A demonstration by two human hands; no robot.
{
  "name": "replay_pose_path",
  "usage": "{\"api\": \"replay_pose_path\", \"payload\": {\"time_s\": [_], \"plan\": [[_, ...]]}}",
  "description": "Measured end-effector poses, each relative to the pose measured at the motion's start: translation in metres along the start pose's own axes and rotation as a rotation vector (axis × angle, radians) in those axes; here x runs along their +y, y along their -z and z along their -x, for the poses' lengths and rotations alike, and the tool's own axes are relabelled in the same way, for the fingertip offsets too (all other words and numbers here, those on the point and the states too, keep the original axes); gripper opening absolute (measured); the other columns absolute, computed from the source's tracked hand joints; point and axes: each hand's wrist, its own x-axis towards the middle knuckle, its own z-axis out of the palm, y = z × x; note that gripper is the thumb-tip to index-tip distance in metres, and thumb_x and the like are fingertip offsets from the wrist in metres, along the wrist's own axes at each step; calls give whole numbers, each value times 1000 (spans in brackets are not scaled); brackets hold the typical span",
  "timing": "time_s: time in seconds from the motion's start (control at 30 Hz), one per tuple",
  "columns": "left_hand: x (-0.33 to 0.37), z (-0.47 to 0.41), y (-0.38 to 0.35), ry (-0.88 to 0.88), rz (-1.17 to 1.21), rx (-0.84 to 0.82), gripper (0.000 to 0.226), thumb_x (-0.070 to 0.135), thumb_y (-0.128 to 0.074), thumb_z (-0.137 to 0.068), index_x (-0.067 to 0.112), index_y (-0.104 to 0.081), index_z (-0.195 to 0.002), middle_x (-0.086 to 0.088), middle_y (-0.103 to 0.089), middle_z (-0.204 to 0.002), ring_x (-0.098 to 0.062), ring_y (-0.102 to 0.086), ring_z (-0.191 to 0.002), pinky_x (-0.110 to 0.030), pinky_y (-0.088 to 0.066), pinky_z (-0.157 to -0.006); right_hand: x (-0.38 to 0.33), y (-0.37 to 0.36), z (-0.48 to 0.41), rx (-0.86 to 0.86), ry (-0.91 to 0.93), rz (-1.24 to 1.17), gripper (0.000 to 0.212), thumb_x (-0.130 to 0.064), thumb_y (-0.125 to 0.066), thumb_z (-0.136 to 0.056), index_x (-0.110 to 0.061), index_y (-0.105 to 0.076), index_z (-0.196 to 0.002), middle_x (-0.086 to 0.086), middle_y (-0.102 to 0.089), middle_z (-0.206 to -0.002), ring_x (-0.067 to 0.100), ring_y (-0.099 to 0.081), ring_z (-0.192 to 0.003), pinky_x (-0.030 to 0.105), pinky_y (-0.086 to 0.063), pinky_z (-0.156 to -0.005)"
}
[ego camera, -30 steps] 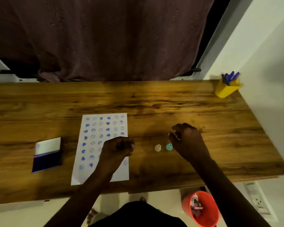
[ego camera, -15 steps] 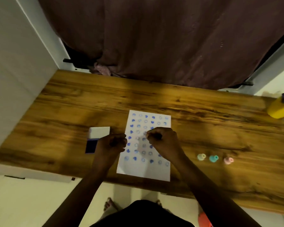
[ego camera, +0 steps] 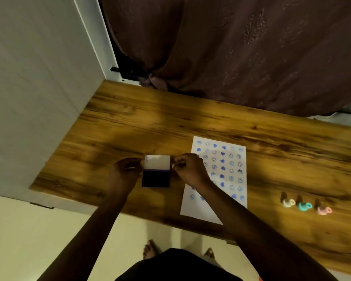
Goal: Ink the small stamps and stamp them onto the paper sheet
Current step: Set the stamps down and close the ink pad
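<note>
An open ink pad [ego camera: 156, 179] lies on the wooden table [ego camera: 130, 122], its white lid [ego camera: 157, 162] flipped back above the dark blue pad. My left hand [ego camera: 126, 173] pinches the lid's left edge and my right hand [ego camera: 190, 169] pinches its right edge. The white paper sheet [ego camera: 229, 159], covered with several rows of blue smiley and heart prints, lies just right of the pad, partly under my right forearm. A cream stamp [ego camera: 288, 202], a teal stamp [ego camera: 304, 206] and a pink stamp [ego camera: 323, 210] stand in a row further right, away from both hands.
A white wall panel [ego camera: 39, 88] borders the table's left end. A dark brown curtain [ego camera: 231, 47] hangs behind the far edge. The near table edge runs just below the sheet, with my feet on the floor beneath it.
My right hand left the stamps and crossed over the sheet to the ink pad. My left hand moved off the sheet to the pad's left side. The view swung left.
</note>
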Motion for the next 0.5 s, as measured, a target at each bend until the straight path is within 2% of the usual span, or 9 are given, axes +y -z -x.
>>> {"api": "replay_pose_path", "payload": {"time_s": [0.03, 0.1, 0.2, 0.27, 0.37, 0.43, 0.5], "plan": [[-2, -3, 1, 11, 1, -4, 26, 11, -75, -90, 37, -73, -91, 12, -75, -93, -14, -76, -82, -33, -63, -73, -2, -4, -2, 6, -10, 6, 28, -22, -73, -92, -15, -74, -119, 3, -75, -121, 17, -71, -109, 13, -50, -78], [-6, -8, 3, -1, -34, -4, 23, 10, -74, -89, 32, -75, -97, 9, -75, -94, -7, -74, -78, -27, -61, -67, -4, -11, -5, 14, -32, 22, 28, -20, -72, -92, -15, -73, -119, 5, -74, -123, 20, -70, -112, 21, -52, -86], [-11, -13, 4, 32, -27, -36, 25, 8, -70, -89, 21, -78, -109, 1, -77, -99, -6, -74, -76, -18, -57, -59, -5, -21, -8, 13, -47, 27, 26, -18, -71, -93, -14, -73, -119, 6, -73, -124, 22, -69, -113, 20, -49, -83], [-14, -14, 4, 39, -34, -97, 27, 6, -66, -90, 14, -78, -112, -5, -79, -100, -15, -76, -80, -23, -59, -60, -5, -26, -9, 18, -58, 34, 25, -19, -70, -93, -16, -73, -118, 5, -73, -124, 22, -69, -114, 22, -49, -84], [-13, -13, 2, 35, -39, -170, 27, 1, -62, -91, 8, -79, -111, -15, -79, -99, -26, -76, -82, -40, -64, -69, -5, -29, -11, 25, -75, 25, 25, -21, -70, -93, -19, -72, -118, 4, -73, -124, 23, -69, -113, 28, -56, -90], [-12, -13, 1, 24, -64, -185, 26, 1, -61, -92, 6, -79, -108, -17, -79, -97, -32, -76, -87, -42, -63, -74, -4, -31, -12, 26, -81, 13, 26, -21, -70, -93, -20, -72, -119, 4, -73, -124, 23, -70, -112, 37, -60, -93], [-12, -13, 1, 24, -44, -178, 24, 1, -60, -93, 5, -80, -106, -17, -79, -97, -35, -75, -90, -48, -63, -78, -3, -31, -11, 22, -85, 3, 27, -23, -70, -93, -22, -71, -120, 2, -73, -124, 22, -70, -112, 41, -59, -95]]}}
